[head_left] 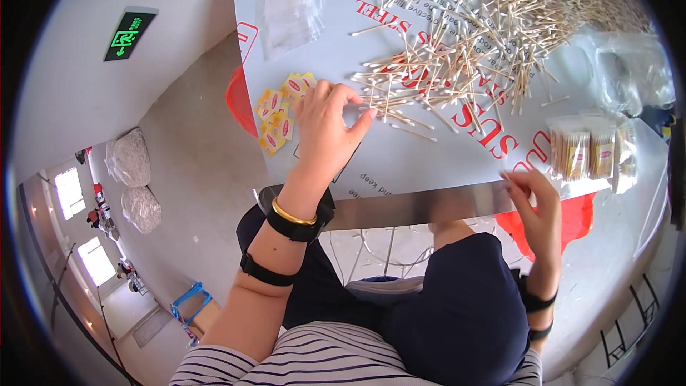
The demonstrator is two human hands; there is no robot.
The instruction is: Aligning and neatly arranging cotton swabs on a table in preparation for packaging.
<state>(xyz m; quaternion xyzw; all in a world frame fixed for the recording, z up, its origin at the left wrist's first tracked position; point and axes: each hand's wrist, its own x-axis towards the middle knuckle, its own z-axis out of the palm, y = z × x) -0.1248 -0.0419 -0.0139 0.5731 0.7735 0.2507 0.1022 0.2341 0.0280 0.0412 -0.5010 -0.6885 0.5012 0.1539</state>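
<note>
Cotton swabs [464, 64] lie in a large loose heap on the metal-topped table. At the heap's near left edge is my left hand [329, 125], thumb and index finger apart, the tips beside a few swabs. Small yellow-and-white printed cards [275, 118] lie spread just left of it. My right hand [536, 204] is over the table's near edge on the right, its fingers closed in a pinch. Whatever those fingertips may hold is too small and blurred to name. Filled clear packs of swabs [582, 154] lie beside that hand, yellow cards showing inside.
Flat clear bags [291, 14] are stacked at the far left of the table [321, 50]. Crumpled clear plastic [629, 71] lies at the right. Red plastic hangs beneath the near edge [575, 221]. Large stuffed sacks [132, 161] stand on the floor to the left.
</note>
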